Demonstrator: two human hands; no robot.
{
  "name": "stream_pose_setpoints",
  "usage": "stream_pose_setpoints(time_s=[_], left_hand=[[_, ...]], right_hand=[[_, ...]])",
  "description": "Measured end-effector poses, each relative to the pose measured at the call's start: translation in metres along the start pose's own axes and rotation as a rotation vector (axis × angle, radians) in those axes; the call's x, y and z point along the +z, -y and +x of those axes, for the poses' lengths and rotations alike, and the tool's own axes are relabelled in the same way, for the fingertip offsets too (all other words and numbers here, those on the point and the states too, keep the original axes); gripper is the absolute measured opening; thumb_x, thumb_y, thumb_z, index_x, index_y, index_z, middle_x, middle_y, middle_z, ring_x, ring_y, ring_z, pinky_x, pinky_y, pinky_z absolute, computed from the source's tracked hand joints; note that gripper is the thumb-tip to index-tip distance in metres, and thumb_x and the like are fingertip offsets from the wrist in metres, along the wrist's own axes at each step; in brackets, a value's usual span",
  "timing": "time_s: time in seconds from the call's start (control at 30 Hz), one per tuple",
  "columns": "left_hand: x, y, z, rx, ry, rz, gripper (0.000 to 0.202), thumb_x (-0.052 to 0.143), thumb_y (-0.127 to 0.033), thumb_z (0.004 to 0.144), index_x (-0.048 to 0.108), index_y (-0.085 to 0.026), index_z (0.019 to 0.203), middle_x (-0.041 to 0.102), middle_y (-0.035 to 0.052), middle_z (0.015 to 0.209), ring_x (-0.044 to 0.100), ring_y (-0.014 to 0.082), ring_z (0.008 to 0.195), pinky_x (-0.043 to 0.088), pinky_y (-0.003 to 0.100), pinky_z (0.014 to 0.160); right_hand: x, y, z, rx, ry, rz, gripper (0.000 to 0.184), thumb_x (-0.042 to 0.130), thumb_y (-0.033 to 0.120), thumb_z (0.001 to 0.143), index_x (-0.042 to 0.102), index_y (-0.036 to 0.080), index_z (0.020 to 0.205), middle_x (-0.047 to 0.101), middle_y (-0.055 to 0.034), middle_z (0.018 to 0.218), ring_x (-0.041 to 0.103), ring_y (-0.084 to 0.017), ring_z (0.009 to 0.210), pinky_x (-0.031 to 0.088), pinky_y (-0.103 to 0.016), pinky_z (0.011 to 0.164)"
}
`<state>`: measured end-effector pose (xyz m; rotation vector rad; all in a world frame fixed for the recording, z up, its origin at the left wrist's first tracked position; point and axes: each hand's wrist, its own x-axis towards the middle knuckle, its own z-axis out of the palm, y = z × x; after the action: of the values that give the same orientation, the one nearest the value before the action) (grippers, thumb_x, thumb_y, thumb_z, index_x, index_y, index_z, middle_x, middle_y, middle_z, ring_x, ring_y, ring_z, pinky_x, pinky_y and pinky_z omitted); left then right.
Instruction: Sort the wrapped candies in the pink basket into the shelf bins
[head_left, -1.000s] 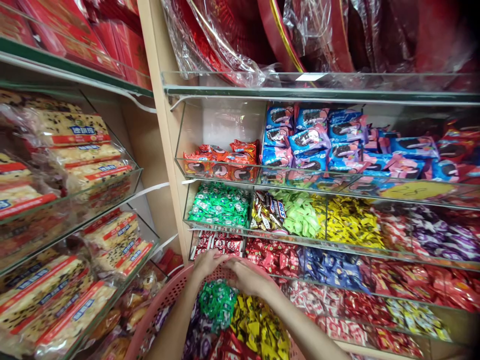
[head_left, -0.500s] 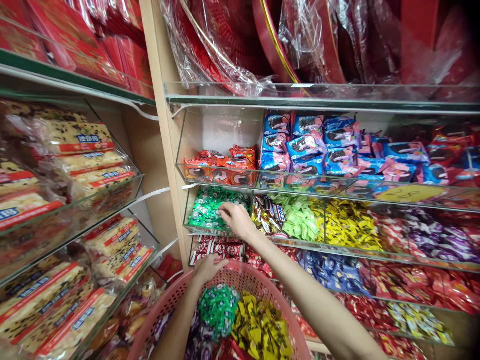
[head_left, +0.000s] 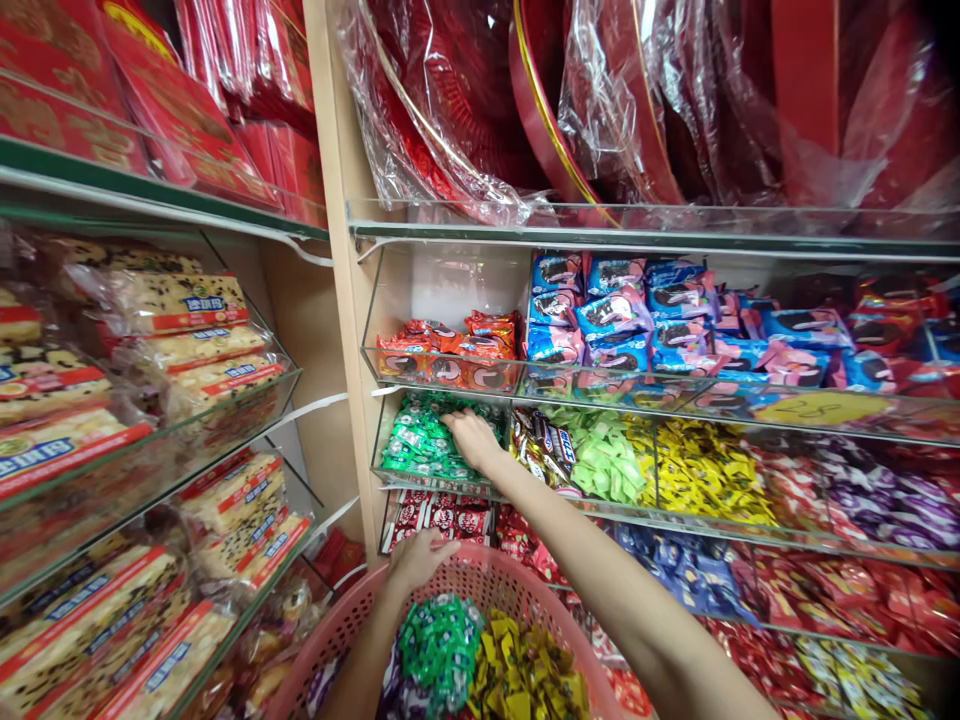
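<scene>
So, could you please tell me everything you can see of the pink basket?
The basket is pink plastic and round, with a lattice wall of small holes and a smooth rim. It sits low in the view, in front of the shelves, and its near part is cut off by the picture's edge. The left hand grips its far rim, fingers curled over it. Inside lie heaps of wrapped green sweets, yellow sweets and, at the left, purple sweets.
</scene>
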<state>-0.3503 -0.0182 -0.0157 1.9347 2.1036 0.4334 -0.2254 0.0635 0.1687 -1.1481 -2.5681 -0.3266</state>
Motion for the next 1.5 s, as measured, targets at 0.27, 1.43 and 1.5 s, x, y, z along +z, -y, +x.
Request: stream_pose_setpoints(time_s=[0.27,1.43,1.5], left_hand=[[0.001,0.000,0.000,0.013,0.004,0.012,0.054,0.032,-0.068,0.078,0.059,-0.021,0.075,0.065,0.0001,0.074,0.056,0.0139,0.068,0.024,0.021,0.055],[-0.009,-0.009,-0.002,-0.007,0.034,0.013,0.050,0.036,-0.065,0.078,0.060,-0.021,0.076,0.066,-0.0002,0.078,0.057,0.0137,0.069,0.025,0.021,0.054],[-0.008,-0.008,-0.001,-0.007,0.025,0.013,0.052,0.036,-0.067,0.077,0.061,-0.021,0.078,0.066,-0.0004,0.077,0.057,0.0133,0.068,0.025,0.020,0.054]], right_hand=[[-0.001,0.001,-0.013,0.038,-0.107,0.006,0.034,0.035,0.008,0.085,0.052,0.020,0.111,0.055,-0.0085,0.104,0.049,-0.020,0.097,0.039,-0.029,0.080],[0.036,0.048,-0.186,0.574,-0.071,1.718,0.033,0.065,0.045,0.070,0.064,0.014,0.081,0.061,-0.0007,0.059,0.054,-0.010,0.052,0.039,-0.020,0.051],[0.048,0.050,-0.189,0.499,-0.043,1.606,0.028,0.062,0.042,0.073,0.064,0.015,0.075,0.059,0.0008,0.057,0.050,-0.009,0.051,0.036,-0.021,0.050]])
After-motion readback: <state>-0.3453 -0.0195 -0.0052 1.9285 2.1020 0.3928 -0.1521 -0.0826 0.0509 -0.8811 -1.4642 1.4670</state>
